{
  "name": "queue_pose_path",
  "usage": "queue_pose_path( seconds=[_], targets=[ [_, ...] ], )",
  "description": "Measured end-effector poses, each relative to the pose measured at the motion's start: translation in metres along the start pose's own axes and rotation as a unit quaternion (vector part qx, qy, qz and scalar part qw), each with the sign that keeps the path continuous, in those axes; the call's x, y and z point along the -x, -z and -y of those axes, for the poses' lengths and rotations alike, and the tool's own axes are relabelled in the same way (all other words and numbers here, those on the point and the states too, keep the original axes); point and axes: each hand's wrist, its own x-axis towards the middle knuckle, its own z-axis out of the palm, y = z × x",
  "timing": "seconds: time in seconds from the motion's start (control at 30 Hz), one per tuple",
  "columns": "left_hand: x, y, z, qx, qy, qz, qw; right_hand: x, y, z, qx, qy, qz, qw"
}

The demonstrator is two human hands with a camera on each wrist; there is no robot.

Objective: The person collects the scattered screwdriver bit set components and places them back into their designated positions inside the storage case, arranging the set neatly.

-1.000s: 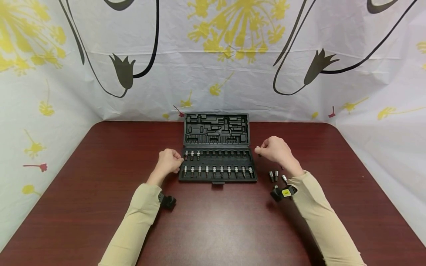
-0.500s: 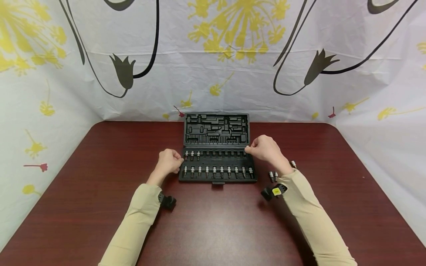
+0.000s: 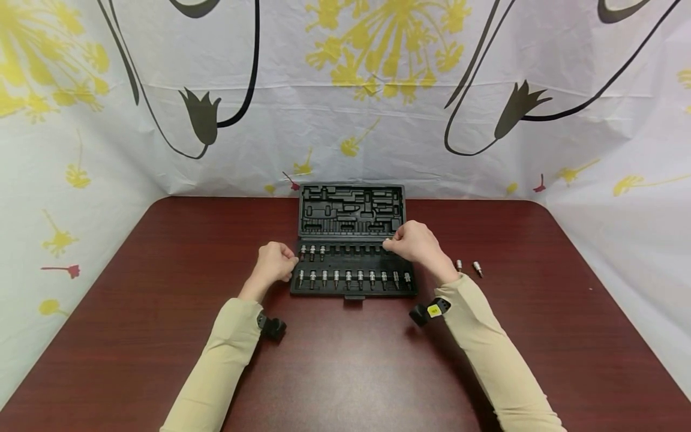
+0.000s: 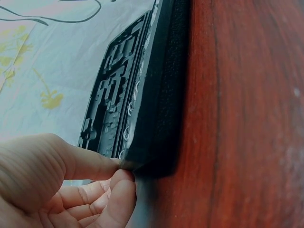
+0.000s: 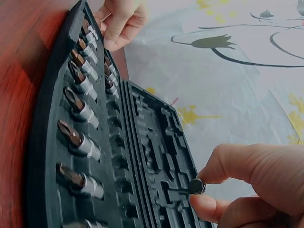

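Moving leftward since the earlier frame, the bare right hand (image 3: 417,241) is now hanging over the far row of the open black plastic case (image 3: 353,262), where a second ago it was hovering outside the case's right edge. Its grip is pinching a small silver cylindrical metal bit (image 5: 197,186) between thumb and fingertips, presumably because so short a piece is leaving little to hold. Fingers are hiding most of that bit; whether it is touching the case, I am not able to tell. Bare left hand (image 3: 275,262) is pinching the case's left edge, probably steadying it; blur is softening the contact in the left wrist view. Ten metal bits with silver collars (image 3: 348,276) are filling the near row and three similar silver-collared bits (image 3: 312,252) the far row's left end, moulded slots apparently keeping them from rolling. Behind, the moulded black plastic lid (image 3: 351,208) is lying opened away from the person. Two loose silver metal bits (image 3: 477,269) are resting on the dark red wooden tabletop (image 3: 345,372), right of the case; the beige right sleeve (image 3: 488,354) is covering one's lower end and whatever else is lying beneath.
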Motion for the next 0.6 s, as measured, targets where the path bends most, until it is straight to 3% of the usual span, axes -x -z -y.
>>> queue_pose_path(
  seconds=[0.2,0.6],
  targets=[
    [-0.001,0.000,-0.001,0.000,0.020,0.006,0.9998,-0.004,-0.005,0.006,0.002,0.003,0.012,0.9999],
    [-0.003,0.000,0.000,-0.004,0.026,0.009,0.9996,-0.012,-0.018,0.024,-0.006,0.014,0.031,0.9994]
  ],
)
